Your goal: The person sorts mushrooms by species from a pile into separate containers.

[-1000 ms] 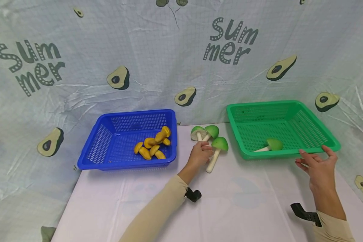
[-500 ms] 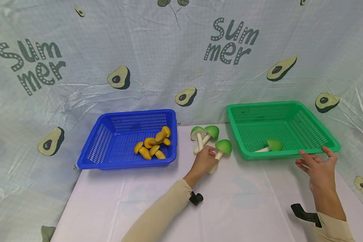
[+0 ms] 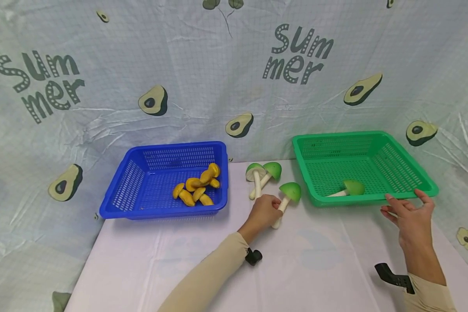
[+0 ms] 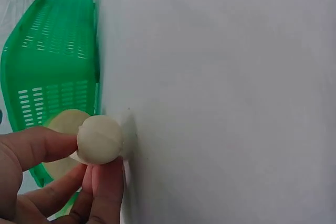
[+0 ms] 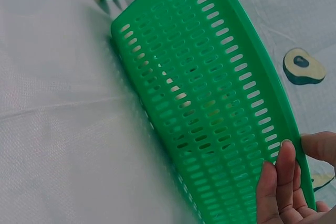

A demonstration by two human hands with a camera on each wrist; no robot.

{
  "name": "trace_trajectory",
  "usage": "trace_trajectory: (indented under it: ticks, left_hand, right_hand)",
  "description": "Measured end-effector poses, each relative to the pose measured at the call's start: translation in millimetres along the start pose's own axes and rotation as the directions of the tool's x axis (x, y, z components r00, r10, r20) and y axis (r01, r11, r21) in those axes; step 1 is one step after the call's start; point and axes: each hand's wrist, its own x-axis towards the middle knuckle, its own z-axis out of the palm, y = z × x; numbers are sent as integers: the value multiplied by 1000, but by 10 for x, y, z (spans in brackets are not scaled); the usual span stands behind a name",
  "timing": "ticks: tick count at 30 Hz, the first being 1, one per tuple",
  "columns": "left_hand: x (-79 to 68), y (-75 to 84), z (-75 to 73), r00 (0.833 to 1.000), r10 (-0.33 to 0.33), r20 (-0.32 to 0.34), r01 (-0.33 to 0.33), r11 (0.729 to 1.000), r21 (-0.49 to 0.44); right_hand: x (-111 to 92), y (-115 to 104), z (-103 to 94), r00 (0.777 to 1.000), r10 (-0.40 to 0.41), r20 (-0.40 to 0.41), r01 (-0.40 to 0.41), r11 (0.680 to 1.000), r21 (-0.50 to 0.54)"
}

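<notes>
My left hand (image 3: pixel 263 212) pinches the white stem of a green-capped toy mushroom (image 3: pixel 290 190) between thumb and fingers. In the left wrist view the stem's rounded end (image 4: pixel 100 140) points at the camera. Two more green-capped mushrooms (image 3: pixel 272 171) lie crossed just behind that hand. At the right, my right hand (image 3: pixel 412 216) holds the front rim of a green plastic basket (image 3: pixel 374 198). The right wrist view has the thumb at the rim and the fingers (image 5: pixel 286 166) against the slotted outer wall. Inside the basket lies one green-capped mushroom (image 3: pixel 354 187).
A blue plastic basket (image 3: pixel 117 213) stands to the left, with several yellow toy mushrooms (image 3: pixel 185 197) in its right part. Both baskets rest on a white-covered table (image 3: pixel 312 268). A pale cloth (image 3: pixel 195 86) printed with avocados hangs behind.
My left hand has moved right and a little nearer, from beside the crossed mushrooms to the front one's stem. That mushroom has shifted slightly right and nearer. The right hand stays on the basket rim.
</notes>
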Motion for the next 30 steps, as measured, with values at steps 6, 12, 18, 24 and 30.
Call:
trace_trajectory:
  ticks: [6,12,18,24,30]
  left_hand:
    - [-7,36,-54,996,-92,13,93,979,-180]
    - [-17,68,-89,985,-157,72,171,932,-319]
    - [-14,66,-108,974,-198,106,224,880,-418]
    - [-4,52,-125,976,-193,98,216,842,-494]
    - [23,70,-176,978,-175,109,206,823,-529]
  right_hand:
    - [-3,-6,7,1000,4,5,-4,1000,-7]
    - [-10,-6,11,1000,3,4,-3,1000,2]
    - [-12,4,16,1000,8,-3,-8,1000,-1]
    - [-7,2,11,1000,8,-6,-8,1000,-1]
    - [-9,1,11,1000,8,-7,-8,1000,2]
